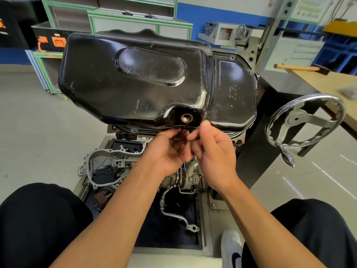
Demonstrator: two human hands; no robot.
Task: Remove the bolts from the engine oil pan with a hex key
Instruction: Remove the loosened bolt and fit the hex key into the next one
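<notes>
The black engine oil pan [135, 78] is mounted upside down on an engine stand, with its brass drain hole [186, 118] facing me. A bolt [134, 130] shows on the near flange at the left. My left hand [166, 151] and my right hand [210, 151] meet at the flange just below the drain hole, fingers curled and fingertips together. A thin hex key [184, 165] hangs down between the two palms, and both hands seem to pinch its upper end. The bolt under my fingers is hidden.
A chrome handwheel [307, 120] with a crank handle stands out at the right of the stand. Below the pan, a tray [170, 235] holds a timing cover [104, 167], a turbocharger [185, 176] and a pipe. A hammer [301, 68] lies on the wooden bench at right. My knees frame the tray.
</notes>
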